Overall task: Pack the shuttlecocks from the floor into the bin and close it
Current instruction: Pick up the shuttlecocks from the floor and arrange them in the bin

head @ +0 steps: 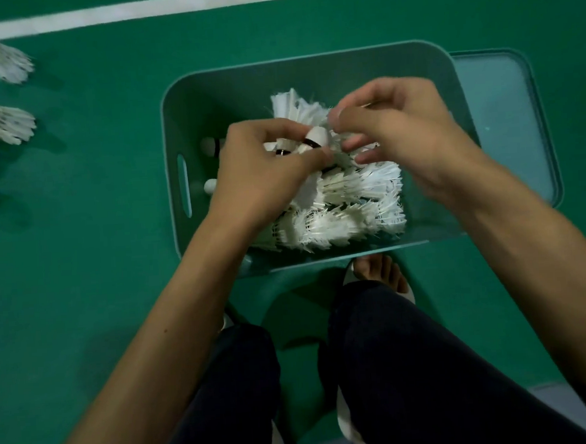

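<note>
A teal plastic bin (188, 101) stands on the green floor in front of me, open at the top. Inside lies a pile of white feather shuttlecocks (346, 211). Both hands are over the bin. My left hand (264, 168) pinches a shuttlecock (317, 138) by its white cork end with a dark band. My right hand (395, 126) touches the same shuttlecock's feathers from the right, fingers curled. Two more shuttlecocks (7, 122) lie on the floor at the far left, with several cork tips below them at the frame's edge.
The bin's teal lid (505, 123) lies flat on the floor, partly under the bin's right side. A white court line (168, 6) runs across the top. My knees in dark trousers and a foot in a white slipper (381, 278) are just below the bin.
</note>
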